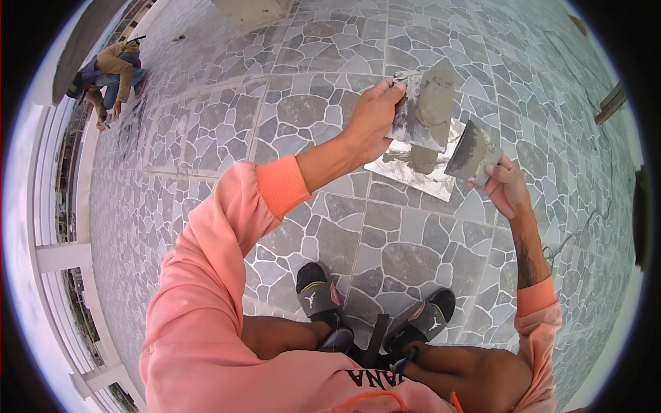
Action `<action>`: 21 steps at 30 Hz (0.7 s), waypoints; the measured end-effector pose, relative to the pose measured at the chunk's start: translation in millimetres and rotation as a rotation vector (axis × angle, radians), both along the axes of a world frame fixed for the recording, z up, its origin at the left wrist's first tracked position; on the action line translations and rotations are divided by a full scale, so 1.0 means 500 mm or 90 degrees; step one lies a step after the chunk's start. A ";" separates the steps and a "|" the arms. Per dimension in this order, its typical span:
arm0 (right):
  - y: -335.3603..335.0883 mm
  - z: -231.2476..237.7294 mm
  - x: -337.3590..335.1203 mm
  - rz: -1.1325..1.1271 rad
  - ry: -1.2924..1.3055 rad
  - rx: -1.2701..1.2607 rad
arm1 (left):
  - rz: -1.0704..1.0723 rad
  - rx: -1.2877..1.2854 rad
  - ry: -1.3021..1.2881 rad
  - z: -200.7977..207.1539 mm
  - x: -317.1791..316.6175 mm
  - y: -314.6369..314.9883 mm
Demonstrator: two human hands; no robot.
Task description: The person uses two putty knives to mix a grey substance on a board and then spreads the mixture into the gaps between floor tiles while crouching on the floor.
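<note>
Grey paste [435,100]: thick and matt, ridged where heaped on the plate, thinner on the blade, with another patch on the sheet below
Flat plate [410,125]: thin, straight-edged, metal-looking where bare, streaked pale near the hand; the heap lies toward the side away from the fingers, perhaps to keep the grip clean
Left hand [375,115]: closed on the plate's near side, thumb on the upper face, the other fingers partly hidden, likely bracing it from below
Blade [474,153]: broad, smeared grey, with a dark straight border turned toward the plate; the two are just beside each other, and whether they touch I cannot tell
Right hand [508,184]: gripping the blade at its outer end, thumb pressed on the face, probably to steady its angle
Shiny sheet [442,187]: glossy, silvery white, beneath both tools, perhaps there to catch drips
Floor [399,258]: irregular grey stone shapes divided by pale lines
Sleeves [282,187]: soft coral cloth with ribbed cuffs, wrists left free
Other person [118,74]: bent low at far left, well apart
</note>
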State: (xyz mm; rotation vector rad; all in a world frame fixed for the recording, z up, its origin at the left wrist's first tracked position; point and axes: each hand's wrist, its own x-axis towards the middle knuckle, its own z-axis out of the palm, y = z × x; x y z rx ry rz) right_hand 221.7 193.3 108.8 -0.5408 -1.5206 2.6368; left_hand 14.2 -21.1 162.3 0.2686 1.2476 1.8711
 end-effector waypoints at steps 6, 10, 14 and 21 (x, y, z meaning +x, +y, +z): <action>-0.041 -0.052 -0.045 0.039 0.094 -0.190 | -0.001 -0.067 -0.038 0.020 0.039 -0.108; -0.076 -0.086 -0.124 0.094 0.076 -0.258 | 0.020 -0.117 -0.032 0.032 0.074 -0.204; -0.166 -0.131 -0.238 0.192 0.083 -0.360 | 0.059 -0.185 -0.038 0.059 0.117 -0.308; -0.291 -0.071 -0.332 0.270 0.036 -0.420 | 0.191 -0.273 -0.044 0.115 0.190 -0.447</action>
